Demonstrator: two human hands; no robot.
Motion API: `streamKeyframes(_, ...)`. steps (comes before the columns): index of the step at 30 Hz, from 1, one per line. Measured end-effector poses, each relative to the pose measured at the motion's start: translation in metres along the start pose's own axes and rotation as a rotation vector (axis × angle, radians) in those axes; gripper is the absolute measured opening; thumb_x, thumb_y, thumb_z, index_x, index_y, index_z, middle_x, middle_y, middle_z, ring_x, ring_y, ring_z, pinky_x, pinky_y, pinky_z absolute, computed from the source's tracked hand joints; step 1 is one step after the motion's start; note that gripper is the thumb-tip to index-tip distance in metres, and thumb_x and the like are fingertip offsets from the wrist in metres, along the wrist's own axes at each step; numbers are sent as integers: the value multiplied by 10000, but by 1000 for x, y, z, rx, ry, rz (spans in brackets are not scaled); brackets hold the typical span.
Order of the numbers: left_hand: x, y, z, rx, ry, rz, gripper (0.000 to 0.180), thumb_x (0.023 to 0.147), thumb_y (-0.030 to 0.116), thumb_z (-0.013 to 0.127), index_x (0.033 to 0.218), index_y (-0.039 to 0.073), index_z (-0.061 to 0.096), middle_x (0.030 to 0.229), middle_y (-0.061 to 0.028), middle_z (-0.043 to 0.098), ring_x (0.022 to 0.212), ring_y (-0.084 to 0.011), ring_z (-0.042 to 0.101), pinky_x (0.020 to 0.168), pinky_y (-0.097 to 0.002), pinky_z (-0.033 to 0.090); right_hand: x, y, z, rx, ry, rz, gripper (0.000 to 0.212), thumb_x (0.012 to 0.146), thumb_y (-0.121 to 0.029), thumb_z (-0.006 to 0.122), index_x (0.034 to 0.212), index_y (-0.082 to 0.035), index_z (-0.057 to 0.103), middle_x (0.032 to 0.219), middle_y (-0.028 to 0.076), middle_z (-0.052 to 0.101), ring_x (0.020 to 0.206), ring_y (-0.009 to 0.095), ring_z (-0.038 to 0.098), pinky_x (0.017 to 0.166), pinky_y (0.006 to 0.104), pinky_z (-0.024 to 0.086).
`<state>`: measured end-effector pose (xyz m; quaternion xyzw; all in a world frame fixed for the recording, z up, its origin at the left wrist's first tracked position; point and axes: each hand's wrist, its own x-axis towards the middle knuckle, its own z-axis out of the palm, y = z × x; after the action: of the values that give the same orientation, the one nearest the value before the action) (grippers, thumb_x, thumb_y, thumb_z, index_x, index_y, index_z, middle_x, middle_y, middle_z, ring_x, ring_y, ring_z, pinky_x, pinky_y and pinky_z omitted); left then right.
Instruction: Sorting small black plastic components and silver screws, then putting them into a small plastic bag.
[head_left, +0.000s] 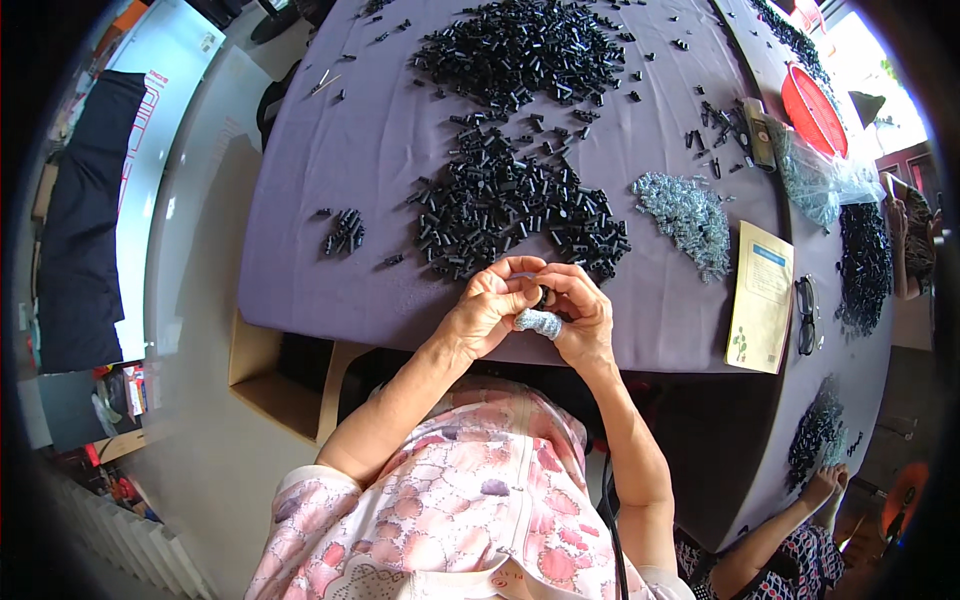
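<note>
Over the table's near edge, my left hand [490, 308] and my right hand [584, 312] meet with bent fingers. Between their fingertips they pinch a small black cylindrical piece [543, 297], partly hidden by the fingers. A pale blue-grey knitted-looking wrap [540, 323] sits just below it, against the fingers; how it is held is not clear. Right beyond my hands spreads a heap of similar black pieces [500, 215]. To its left lies a small cluster of them [344, 232]. On the right is a pile of small clear pieces [690, 215].
Another black heap [520, 50] lies farther back on the purple-covered table [320, 150]. Toward the right are a beige packet [758, 300], eyeglasses [806, 315], a red basket [812, 110] and a plastic bag [815, 175]. Another person's hands [828, 484] touch pieces at lower right.
</note>
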<state>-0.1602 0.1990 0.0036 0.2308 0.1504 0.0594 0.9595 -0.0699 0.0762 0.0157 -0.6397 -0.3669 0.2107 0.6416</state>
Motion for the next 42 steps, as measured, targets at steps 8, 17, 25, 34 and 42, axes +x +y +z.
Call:
streamKeyframes(8,-1,2,5,53,53,11,330,829,-7,637,1137,30,525,914,-55,648,788,-115,630,618,-208,500,1,-5,-2,-88,-15,-39,328,686,-47,776,978,-20,630,1000,38,580,738,61,528,630,183,468)
streamKeyframes(17,-1,3,6,81,60,3,361,823,-5,643,1160,35,521,889,-49,652,766,-99,624,566,-200,478,-1,-4,0,-111,19,-71,313,695,-34,759,980,-23,628,1004,47,587,729,63,530,618,187,473)
streamKeyframes(25,-1,3,7,79,63,7,351,822,1,648,1147,41,524,881,-53,663,742,-95,625,549,-198,466,-1,-4,1,-115,46,-74,335,686,-4,745,997,-38,625,996,65,604,707,110,584,627,231,507)
streamKeyframes(34,0,0,5,107,115,-4,330,820,21,663,1123,51,536,874,-41,662,705,-74,602,525,-197,437,-2,-5,0,-120,43,-75,318,703,39,703,998,-26,608,1000,46,593,727,92,540,626,208,491)
streamKeyframes(42,0,1,7,125,129,-15,311,817,29,669,1103,51,550,874,-34,656,692,-67,594,520,-194,437,-2,-3,-2,-153,21,-72,363,695,21,727,1033,-33,606,1005,44,582,725,89,534,632,210,487)
